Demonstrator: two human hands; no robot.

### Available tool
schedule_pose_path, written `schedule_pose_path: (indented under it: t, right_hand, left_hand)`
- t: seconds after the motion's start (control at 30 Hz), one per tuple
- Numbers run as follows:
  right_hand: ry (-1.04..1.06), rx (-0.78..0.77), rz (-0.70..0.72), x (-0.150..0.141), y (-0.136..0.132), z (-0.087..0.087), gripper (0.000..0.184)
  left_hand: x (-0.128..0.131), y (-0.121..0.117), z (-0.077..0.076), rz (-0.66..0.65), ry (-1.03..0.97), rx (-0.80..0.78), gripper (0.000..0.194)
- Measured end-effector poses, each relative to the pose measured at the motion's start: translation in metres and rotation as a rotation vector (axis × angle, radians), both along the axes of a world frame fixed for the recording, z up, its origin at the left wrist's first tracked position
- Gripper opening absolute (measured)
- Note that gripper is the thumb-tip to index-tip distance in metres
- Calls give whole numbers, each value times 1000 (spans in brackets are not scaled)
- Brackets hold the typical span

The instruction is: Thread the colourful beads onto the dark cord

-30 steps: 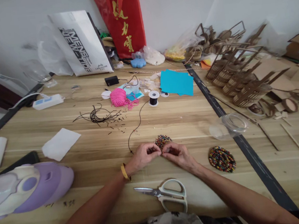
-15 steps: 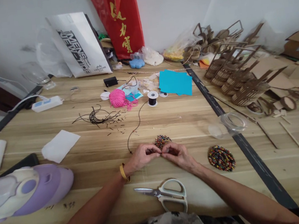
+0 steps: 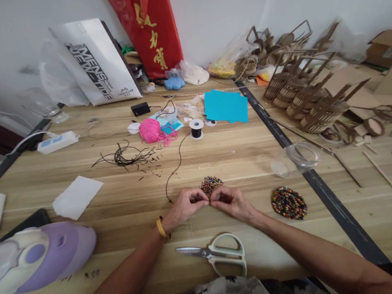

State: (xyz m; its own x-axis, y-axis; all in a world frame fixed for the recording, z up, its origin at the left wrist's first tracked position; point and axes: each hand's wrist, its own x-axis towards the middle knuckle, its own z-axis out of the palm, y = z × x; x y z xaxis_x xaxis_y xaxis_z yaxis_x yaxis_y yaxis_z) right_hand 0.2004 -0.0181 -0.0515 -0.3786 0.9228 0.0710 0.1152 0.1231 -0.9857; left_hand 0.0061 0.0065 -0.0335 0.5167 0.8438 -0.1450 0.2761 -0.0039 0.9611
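Observation:
My left hand [image 3: 188, 203] and my right hand [image 3: 231, 203] meet fingertip to fingertip just in front of a small pile of coloured beads [image 3: 211, 183]. The left pinches the end of a thin black cord [image 3: 180, 156], which runs back to a white spool [image 3: 197, 129]. Between the right thumb and finger sits a tiny reddish bead, partly hidden by the fingertips. Nearer my body lie scissors [image 3: 225, 253] with pale handles, blades pointing left. A round coil of strung beads [image 3: 289, 203] rests to the right of my right hand.
Black cord offcuts [image 3: 122, 156] and pink yarn [image 3: 150, 130] lie behind on the left. Blue sheets [image 3: 226, 106] are at the back. A purple-and-cream device [image 3: 52, 253] and white paper [image 3: 77, 197] stand left; small woven baskets [image 3: 303, 97] and a clear tubing coil [image 3: 303, 156] are right.
The camera view has shifted slightly, moving the background a little left. Both hands keep their pinch at nearly the same spot.

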Motion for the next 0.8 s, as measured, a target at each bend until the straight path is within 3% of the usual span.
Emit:
schedule_pose_path:
  t: [0.57, 0.8]
  right_hand:
    - [30, -28, -15, -1, -1, 3, 18]
    - [-33, 93, 9, 1, 0, 4, 18]
  left_hand:
    - [1, 0, 5, 1, 16, 15, 11]
    - [0, 1, 2, -6, -7, -11, 13]
